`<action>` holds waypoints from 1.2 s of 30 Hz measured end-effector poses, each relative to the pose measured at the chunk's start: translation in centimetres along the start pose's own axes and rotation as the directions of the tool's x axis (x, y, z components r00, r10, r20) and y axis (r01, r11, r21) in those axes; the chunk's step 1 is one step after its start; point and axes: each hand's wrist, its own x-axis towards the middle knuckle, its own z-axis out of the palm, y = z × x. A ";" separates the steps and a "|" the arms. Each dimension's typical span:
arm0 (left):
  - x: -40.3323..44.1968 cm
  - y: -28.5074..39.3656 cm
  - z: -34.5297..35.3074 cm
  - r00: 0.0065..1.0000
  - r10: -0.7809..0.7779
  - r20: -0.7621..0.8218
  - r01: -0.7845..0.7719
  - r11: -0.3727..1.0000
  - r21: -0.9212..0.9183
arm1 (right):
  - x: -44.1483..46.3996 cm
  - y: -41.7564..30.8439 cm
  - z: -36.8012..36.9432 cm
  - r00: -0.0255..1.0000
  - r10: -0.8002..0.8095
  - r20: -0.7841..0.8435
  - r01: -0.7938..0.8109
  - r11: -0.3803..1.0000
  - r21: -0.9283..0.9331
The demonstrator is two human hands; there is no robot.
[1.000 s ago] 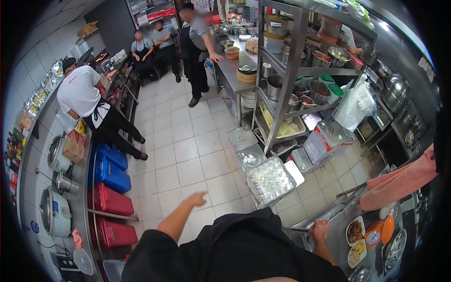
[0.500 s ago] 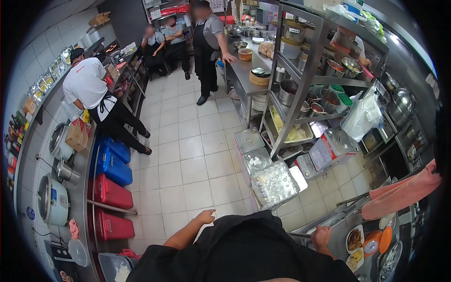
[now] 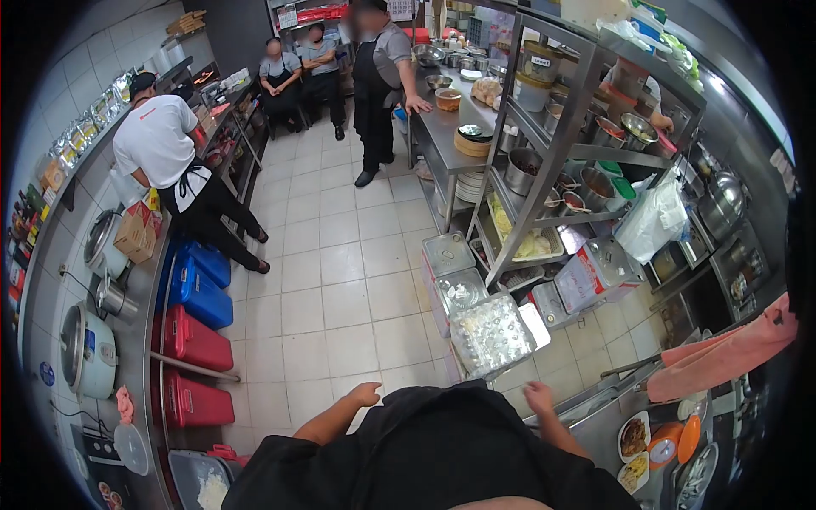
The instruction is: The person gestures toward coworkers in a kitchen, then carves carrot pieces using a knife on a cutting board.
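My left hand point(image 3: 365, 393) hangs in front of my dark shirt over the tiled floor. It holds nothing; its fingers are loosely bent and somewhat apart. My right hand point(image 3: 537, 397) is off to the other side, just in front of the steel counter edge and below a metal tin point(image 3: 491, 334) with a wet-looking, shiny top. Nothing shows in that hand either, and its fingers are loosely apart. Neither hand touches an object that I can see.
Red bins point(image 3: 198, 399) and blue bins point(image 3: 201, 293) line the left counter, where a person in a white shirt point(image 3: 157, 132) stands. A steel shelf point(image 3: 544, 153) with pots rises at the right. Ahead stands an aproned person point(image 3: 371, 93); two others sit behind. A pink towel point(image 3: 722, 357) hangs right.
My right hand has left the counter edge and moved left and up. My left hand has shifted slightly left. The whole view has moved a little.
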 end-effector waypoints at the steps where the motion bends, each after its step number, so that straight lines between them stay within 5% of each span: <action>1: 0.2 -0.6 0.1 1.000 -0.010 0.000 0.010 1.000 0.017 | -0.1 -5.6 1.6 0.993 0.052 0.108 -0.077 0.968 0.239; 4: 0.5 -2.3 0.9 0.999 -0.044 -0.003 0.044 0.998 0.051 | -0.1 -19.4 5.3 0.912 -0.286 0.292 0.149 0.898 0.414; 6: 0.2 -2.7 0.3 0.998 -0.063 -0.016 0.064 0.997 0.052 | -1.2 -27.0 5.3 0.745 -0.539 0.393 0.276 0.786 0.553; 8: 0.0 -2.3 -0.3 0.996 -0.091 -0.027 0.091 0.995 0.029 | -3.3 -33.8 1.5 0.562 -0.691 0.455 0.505 0.722 0.472; 10: 0.1 -2.2 -0.6 0.995 -0.073 -0.065 0.075 0.997 0.023 | -6.4 -39.6 -3.1 0.383 -0.800 0.461 0.516 0.599 0.612; 14: 0.8 -3.0 0.5 0.991 -0.044 -0.123 0.045 0.999 0.007 | -12.2 -44.5 -8.9 -0.013 -0.907 0.421 0.464 0.367 0.806; 18: 1.2 -3.8 1.2 0.997 0.028 -0.078 -0.023 0.998 0.057 | -15.7 -45.1 -9.9 -0.414 -0.805 0.425 0.441 0.231 0.867; 21: 0.8 -4.6 2.1 0.997 -0.060 -0.041 0.059 0.998 -0.017 | -16.7 -44.8 -9.0 -0.479 -0.764 0.431 0.345 0.287 0.894; 27: 1.2 -4.8 0.6 0.997 -0.052 -0.054 0.054 0.998 0.040 | -16.8 -44.6 -9.0 -0.455 -0.776 0.438 0.346 0.299 0.889; 36: 2.8 -4.3 -0.1 0.994 0.023 -0.104 -0.020 0.999 0.026 | -15.4 -43.0 -9.2 -0.206 -0.912 0.356 0.194 0.319 0.928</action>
